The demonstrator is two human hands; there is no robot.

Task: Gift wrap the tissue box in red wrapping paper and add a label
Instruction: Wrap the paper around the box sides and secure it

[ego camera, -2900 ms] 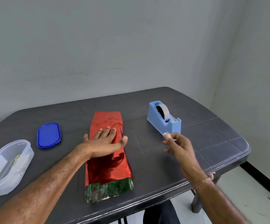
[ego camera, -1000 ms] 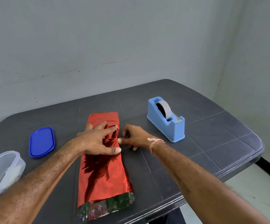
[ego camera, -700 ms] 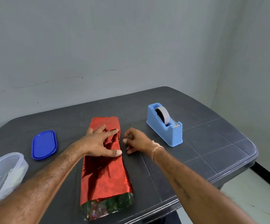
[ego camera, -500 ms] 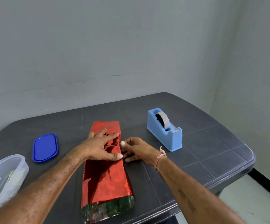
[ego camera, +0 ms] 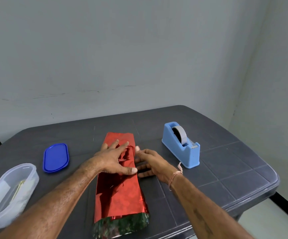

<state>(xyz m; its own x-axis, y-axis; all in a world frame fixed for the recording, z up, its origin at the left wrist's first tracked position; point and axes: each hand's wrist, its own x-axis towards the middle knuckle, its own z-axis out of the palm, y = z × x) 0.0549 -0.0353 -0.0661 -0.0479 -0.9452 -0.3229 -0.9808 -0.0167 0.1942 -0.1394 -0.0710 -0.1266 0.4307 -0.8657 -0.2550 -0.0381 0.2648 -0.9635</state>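
Observation:
The tissue box [ego camera: 120, 190] lies lengthwise on the dark table [ego camera: 226, 171], covered in shiny red wrapping paper. Its near end is open and shows a green pattern [ego camera: 122, 225]. My left hand [ego camera: 114, 157] lies flat on top of the box, fingers spread, thumb at the right edge. My right hand [ego camera: 150, 163] is against the box's right side, fingers straight and touching the paper seam near my left thumb. Whether a piece of tape is under the fingers cannot be seen.
A light blue tape dispenser [ego camera: 182, 146] with a roll stands to the right of the box. At the left lie a blue oval lid [ego camera: 56, 157] and a clear plastic container [ego camera: 8, 192] with papers inside. The table's front edge is just below the box.
My right hand came from the tape dispenser to the box's right side and now presses along the seam. My left hand stayed flat on top.

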